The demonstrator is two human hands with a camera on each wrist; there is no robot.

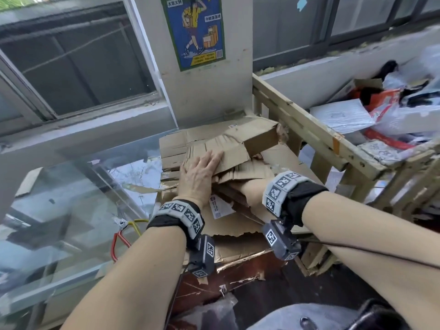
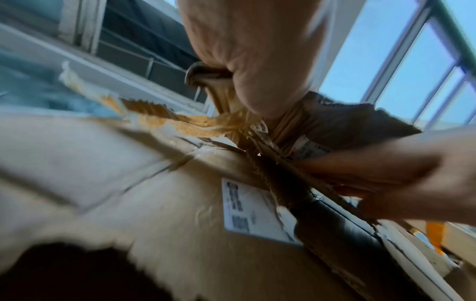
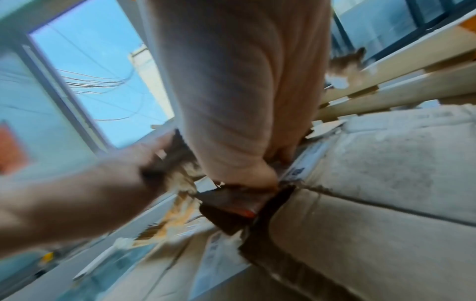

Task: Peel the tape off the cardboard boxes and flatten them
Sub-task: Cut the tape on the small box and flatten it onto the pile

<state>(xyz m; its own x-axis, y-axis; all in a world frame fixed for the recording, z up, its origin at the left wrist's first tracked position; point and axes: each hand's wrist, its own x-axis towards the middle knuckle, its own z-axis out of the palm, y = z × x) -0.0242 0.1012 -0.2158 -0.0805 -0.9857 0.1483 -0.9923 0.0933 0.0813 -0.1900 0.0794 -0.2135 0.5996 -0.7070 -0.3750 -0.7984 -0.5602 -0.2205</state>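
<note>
Both wristbands (image 1: 179, 211) sit nearest, grey with black-and-white square markers, a small camera hanging under each. Ahead, my left hand (image 1: 199, 172) lies flat, fingers straight, pressing on the top cardboard (image 1: 228, 148) of the stack (image 1: 238, 244). My right hand (image 1: 250, 189) is pushed in under torn sheets there; its fingers are hidden in the head view and blurred in the wrist views, so I cannot tell whether they grip anything. One box end (image 1: 259, 136) on top still stands half unfolded. A white shipping label (image 1: 220, 207) lies between my wrists, its print too small to read. On the pillar hangs a blue poster (image 1: 194, 29) with a figure carrying boxes and Chinese writing I cannot make out. Red-handled pliers (image 1: 120, 236) lie on the glass (image 1: 71, 198) to my left.
</note>
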